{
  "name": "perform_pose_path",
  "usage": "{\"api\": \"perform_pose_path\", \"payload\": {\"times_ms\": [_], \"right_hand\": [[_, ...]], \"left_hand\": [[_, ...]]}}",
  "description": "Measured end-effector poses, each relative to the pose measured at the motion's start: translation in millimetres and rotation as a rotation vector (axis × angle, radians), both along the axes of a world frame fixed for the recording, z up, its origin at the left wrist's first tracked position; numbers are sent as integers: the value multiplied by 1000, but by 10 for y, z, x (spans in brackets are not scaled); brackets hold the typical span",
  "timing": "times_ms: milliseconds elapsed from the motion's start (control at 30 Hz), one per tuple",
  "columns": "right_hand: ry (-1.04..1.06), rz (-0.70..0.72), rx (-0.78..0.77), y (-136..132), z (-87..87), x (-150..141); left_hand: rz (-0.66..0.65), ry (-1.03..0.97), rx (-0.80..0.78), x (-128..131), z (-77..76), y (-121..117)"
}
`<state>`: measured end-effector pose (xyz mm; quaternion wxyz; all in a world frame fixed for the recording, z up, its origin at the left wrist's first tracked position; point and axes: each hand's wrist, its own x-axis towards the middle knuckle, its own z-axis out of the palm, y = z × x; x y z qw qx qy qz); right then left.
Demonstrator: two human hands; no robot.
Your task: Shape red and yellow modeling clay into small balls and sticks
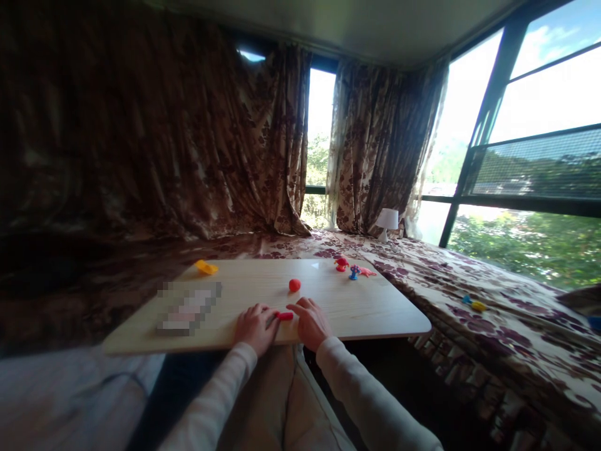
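Note:
Near the front edge of the light wood table [357, 316], my left hand [255, 329] rests low with its fingers closed on the left end of a short red stick-like piece [285, 316]. A thin dark grey sliver shows between thumb and forefinger; whether it belongs to the red piece I cannot tell. My right hand [312, 321] lies to the right, fingers bent and a little apart, forefinger reaching towards the red piece's right end. I see nothing held in it. Just beyond both hands sits an orange-red ball [294, 285], apart from them.
Back right on the table are a red toy figure [341, 264], a blue mushroom-shaped toy [354, 272] and a flat red toy [367, 272]. A yellow toy [206, 267] and a blurred-out rectangle [190, 310] lie left. A lamp [387, 220] stands on the flowered cover behind.

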<state>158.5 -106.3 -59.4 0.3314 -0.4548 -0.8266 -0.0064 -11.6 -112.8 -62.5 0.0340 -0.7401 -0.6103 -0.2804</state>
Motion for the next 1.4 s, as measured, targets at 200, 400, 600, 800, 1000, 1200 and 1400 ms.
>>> {"api": "perform_pose_path", "payload": {"times_ms": [200,400,600,800,1000,1200,1400], "right_hand": [[-65,-4,-8,18,-4,-2],[113,-87,-31,47,-33,-4],[89,-106,-20,58,-52,-7],[125,-95,-20,50,-35,-7],[160,-84,-4,31,-20,-14],[111,-89,-8,7,10,-25],[49,-79,-7,-30,46,-30]], "left_hand": [[4,4,3,-3,-2,3],[-6,-28,8,9,20,-17],[-85,-118,6,-10,33,-47],[-72,-194,-25,-43,36,91],[-194,-40,-72,63,118,174],[-138,-49,-41,34,128,134],[-84,-145,-42,26,130,118]]}}
